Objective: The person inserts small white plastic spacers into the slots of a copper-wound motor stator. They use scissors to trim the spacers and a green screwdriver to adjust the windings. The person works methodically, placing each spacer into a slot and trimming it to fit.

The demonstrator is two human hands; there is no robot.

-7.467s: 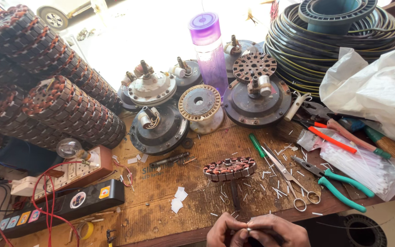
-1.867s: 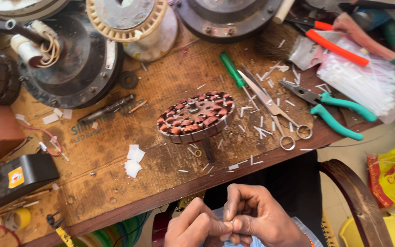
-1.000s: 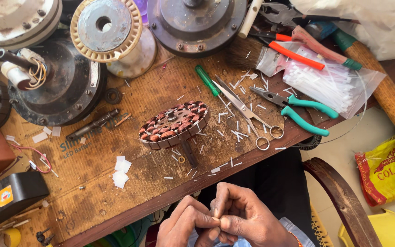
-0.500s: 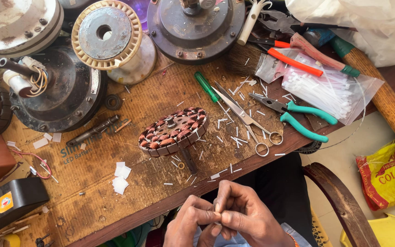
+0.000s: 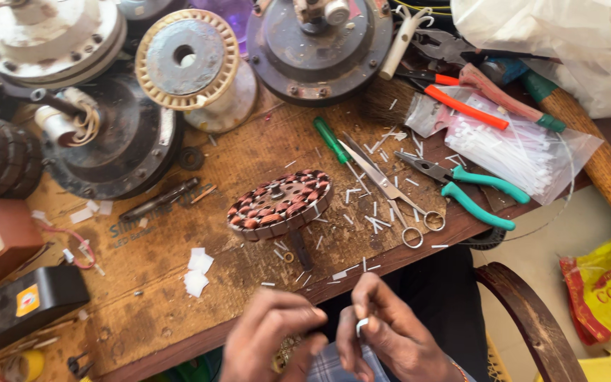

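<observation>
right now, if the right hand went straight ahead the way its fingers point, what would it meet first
Probably the left hand: the right hand, pinching a small white piece, points its fingers left towards it, and the two hands nearly touch. Depth is hard to judge from above.

Bright daylight, sharp (top-right glare).

Small white piece mostly hidden in right hand; left hand cut off by bottom edge.

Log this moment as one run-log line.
left hand: fingers pinched, contents unclear | right hand: pinching small white sleeve piece | nearest: copper-wound round stator on worn wooden bench
</observation>
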